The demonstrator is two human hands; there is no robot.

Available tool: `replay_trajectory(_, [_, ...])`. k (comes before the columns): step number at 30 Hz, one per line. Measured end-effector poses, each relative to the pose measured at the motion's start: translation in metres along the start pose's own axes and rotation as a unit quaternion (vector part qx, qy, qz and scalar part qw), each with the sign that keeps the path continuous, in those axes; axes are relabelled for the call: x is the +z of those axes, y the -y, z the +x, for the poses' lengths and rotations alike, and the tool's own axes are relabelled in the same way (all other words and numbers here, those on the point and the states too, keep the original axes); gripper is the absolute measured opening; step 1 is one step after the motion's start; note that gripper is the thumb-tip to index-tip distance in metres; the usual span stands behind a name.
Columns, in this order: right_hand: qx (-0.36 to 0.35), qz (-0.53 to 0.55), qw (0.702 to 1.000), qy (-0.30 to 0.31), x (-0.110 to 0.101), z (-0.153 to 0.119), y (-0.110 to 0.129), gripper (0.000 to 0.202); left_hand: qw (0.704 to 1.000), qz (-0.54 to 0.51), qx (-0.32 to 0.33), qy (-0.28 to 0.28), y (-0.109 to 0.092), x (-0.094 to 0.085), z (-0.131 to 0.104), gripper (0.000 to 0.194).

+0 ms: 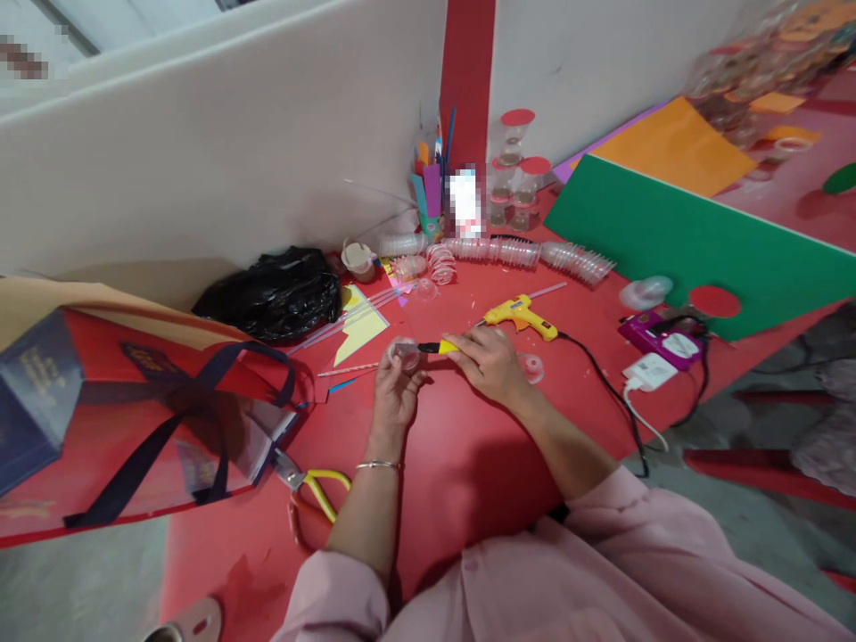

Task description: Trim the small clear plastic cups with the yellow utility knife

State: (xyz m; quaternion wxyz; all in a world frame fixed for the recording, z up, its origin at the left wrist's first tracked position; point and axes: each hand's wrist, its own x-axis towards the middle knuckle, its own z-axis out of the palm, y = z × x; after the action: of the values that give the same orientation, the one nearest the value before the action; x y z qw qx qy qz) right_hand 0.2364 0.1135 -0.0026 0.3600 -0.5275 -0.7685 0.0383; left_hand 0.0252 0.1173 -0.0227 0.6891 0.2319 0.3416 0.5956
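My left hand is closed round a small clear plastic cup above the red table. In my right hand is a slim tool with a yellow handle and a black front part; its exact kind is unclear. The tool's dark tip reaches the cup, and I cannot tell whether it is inside or against the wall. Just beyond my right hand lies a yellow hot glue gun with a black cord. A clear plastic piece rests beside that hand.
Scissors with yellow and red handles lie left of my forearm, near a red gift bag. Stacked clear cups line the back. A green sheet, a purple power strip and a white charger are at right.
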Motion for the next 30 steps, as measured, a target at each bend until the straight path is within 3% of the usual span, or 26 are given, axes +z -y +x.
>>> replay_trajectory(7, [0.01, -0.008, 1.0, 0.009, -0.004, 0.002, -0.01, 0.038, 0.998, -0.042, 0.03, -0.02, -0.002, -0.003, 0.004, 0.038])
replay_trajectory(11, [0.076, 0.114, 0.991, 0.002, -0.006, 0.003, -0.006, 0.042, 0.999, -0.022, 0.017, -0.017, -0.001, -0.002, 0.004, 0.044])
replay_trajectory(18, [0.22, 0.313, 0.916, 0.117, -0.01, 0.001, 0.008, 0.055, 0.999, 0.02, 0.02, 0.029, 0.004, 0.001, 0.001, 0.05])
replay_trajectory(26, [0.309, 0.38, 0.848, 0.202, -0.012, 0.004, 0.008, 0.06, 0.999, -0.014, 0.02, 0.032, 0.003, -0.001, -0.001, 0.049])
replay_trajectory(30, [0.324, 0.372, 0.842, 0.216, -0.012, 0.003, 0.002, 0.061, 0.999, -0.036, 0.038, 0.016, 0.0, -0.004, 0.002, 0.047])
